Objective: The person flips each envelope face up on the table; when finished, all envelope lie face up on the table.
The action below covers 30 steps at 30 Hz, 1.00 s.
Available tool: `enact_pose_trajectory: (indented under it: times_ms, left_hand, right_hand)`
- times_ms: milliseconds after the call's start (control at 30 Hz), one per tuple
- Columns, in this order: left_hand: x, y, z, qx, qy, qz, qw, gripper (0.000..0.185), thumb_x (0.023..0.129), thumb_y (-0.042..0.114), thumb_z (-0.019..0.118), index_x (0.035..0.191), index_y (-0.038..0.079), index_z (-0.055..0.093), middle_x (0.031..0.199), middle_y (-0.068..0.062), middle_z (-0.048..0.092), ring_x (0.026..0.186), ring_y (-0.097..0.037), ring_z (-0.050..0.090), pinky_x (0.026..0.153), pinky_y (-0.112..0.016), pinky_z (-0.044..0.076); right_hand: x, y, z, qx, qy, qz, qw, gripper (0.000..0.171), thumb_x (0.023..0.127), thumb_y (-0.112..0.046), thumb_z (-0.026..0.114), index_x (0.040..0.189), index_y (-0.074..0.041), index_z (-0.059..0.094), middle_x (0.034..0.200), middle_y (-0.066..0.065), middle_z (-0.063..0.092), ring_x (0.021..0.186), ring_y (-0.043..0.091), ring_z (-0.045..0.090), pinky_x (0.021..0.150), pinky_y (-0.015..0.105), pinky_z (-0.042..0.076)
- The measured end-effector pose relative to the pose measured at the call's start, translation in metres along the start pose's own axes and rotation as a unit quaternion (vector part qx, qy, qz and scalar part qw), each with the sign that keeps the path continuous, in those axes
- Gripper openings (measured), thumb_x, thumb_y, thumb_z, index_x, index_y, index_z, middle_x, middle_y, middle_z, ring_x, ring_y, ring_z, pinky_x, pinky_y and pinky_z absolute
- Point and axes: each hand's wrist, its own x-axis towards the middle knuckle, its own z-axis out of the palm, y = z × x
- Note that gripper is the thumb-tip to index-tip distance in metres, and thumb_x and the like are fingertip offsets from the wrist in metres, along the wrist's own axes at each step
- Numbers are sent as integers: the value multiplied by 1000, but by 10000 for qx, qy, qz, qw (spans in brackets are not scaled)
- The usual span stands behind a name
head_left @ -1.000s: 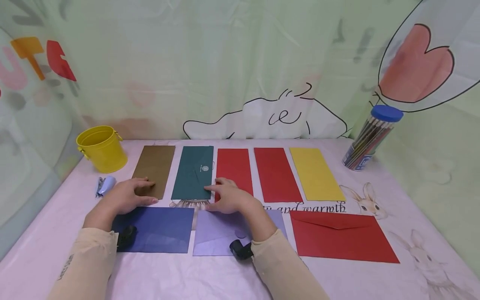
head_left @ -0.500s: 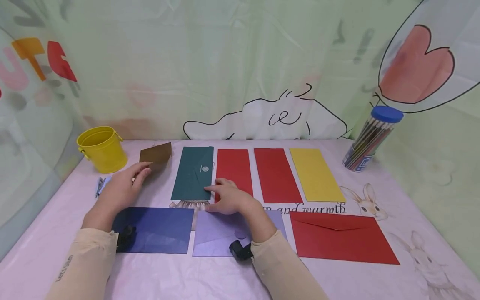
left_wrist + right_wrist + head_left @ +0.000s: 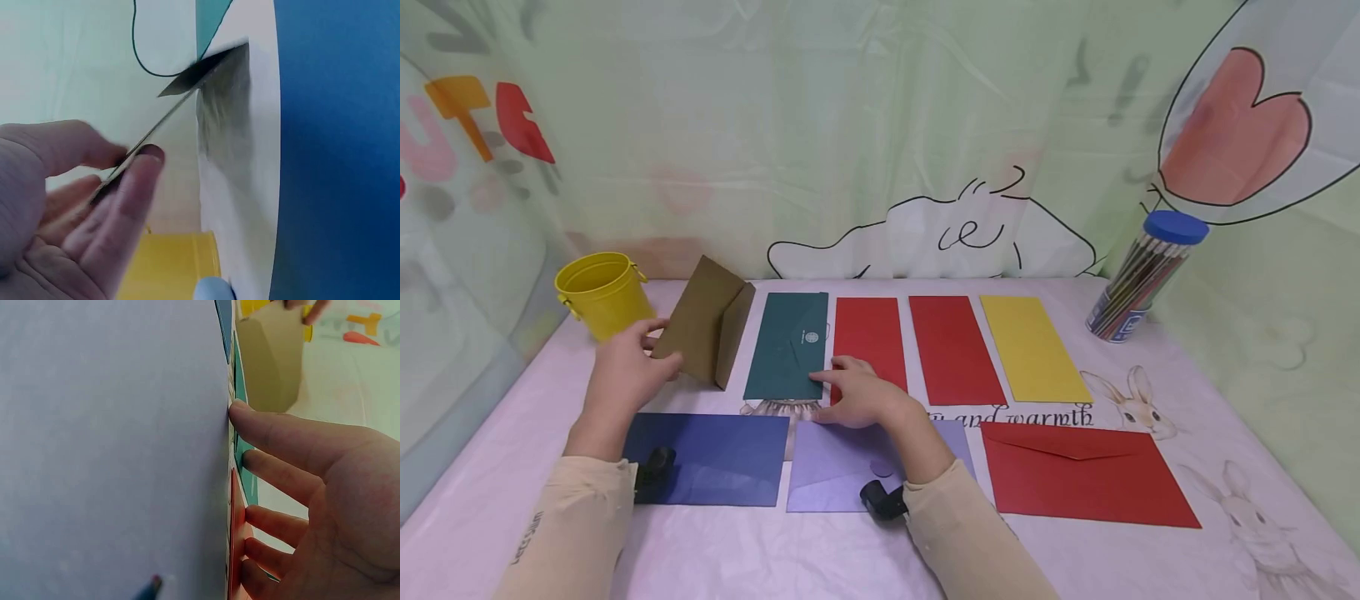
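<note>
My left hand point(image 3: 647, 350) pinches the near edge of a brown envelope point(image 3: 703, 321) and holds it lifted and tilted above the table's left side, its far end up by the yellow bucket point(image 3: 604, 296). In the left wrist view the brown envelope point(image 3: 156, 134) shows edge-on between thumb and fingers. My right hand point(image 3: 850, 392) rests with straight fingers on the near right corner of the dark green envelope point(image 3: 790, 346), next to a red envelope point(image 3: 868, 337). The right wrist view has those fingertips point(image 3: 240, 412) touching the green envelope point(image 3: 240, 394).
A second red envelope point(image 3: 953, 346) and a yellow envelope point(image 3: 1032, 346) lie in the far row. In the near row lie a dark blue envelope point(image 3: 718, 457), a lavender envelope point(image 3: 835, 467) and a large red envelope point(image 3: 1082, 471). A pencil tub point(image 3: 1138, 279) stands far right.
My left hand has picked the brown envelope up off the table and raised it, tilting it upright near the bucket. The right hand has stayed on the green envelope.
</note>
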Motion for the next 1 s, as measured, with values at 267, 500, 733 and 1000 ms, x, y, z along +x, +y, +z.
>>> enact_pose_trajectory:
  times_ms: [267, 500, 733, 1000]
  left_hand:
    - [1, -5, 0, 240, -1038, -563, 9927, 81, 90, 39, 74, 147, -8, 41, 131, -37, 51, 115, -52, 51, 93, -61, 46]
    - [1, -7, 3, 475, -1262, -597, 9891, 88, 87, 39, 77, 146, -13, 37, 124, -37, 53, 105, -47, 56, 90, -58, 48]
    - [1, -8, 6, 711, -1412, -723, 9848, 86, 89, 36, 75, 147, -13, 35, 126, -38, 53, 107, -48, 55, 93, -61, 45]
    - [2, -10, 10, 906, -1512, -813, 9810, 87, 90, 35, 73, 146, -16, 32, 133, -40, 47, 114, -51, 50, 98, -65, 41]
  right_hand:
    - [1, 1, 2, -36, 1, 45, 10000, 65, 88, -31, 75, 149, -24, 52, 160, 11, 29, 147, 33, 22, 107, 53, 40]
    - [0, 0, 1, -32, 15, -11, 10000, 65, 88, -31, 75, 149, -23, 52, 160, 11, 29, 147, 33, 22, 107, 54, 39]
    - [1, 0, 1, -66, 0, 10, 10000, 66, 88, -31, 76, 149, -24, 52, 160, 11, 29, 147, 33, 22, 107, 53, 40]
    - [0, 0, 0, -88, 9, 19, 10000, 66, 88, -31, 76, 149, -24, 52, 160, 12, 29, 147, 33, 22, 107, 54, 40]
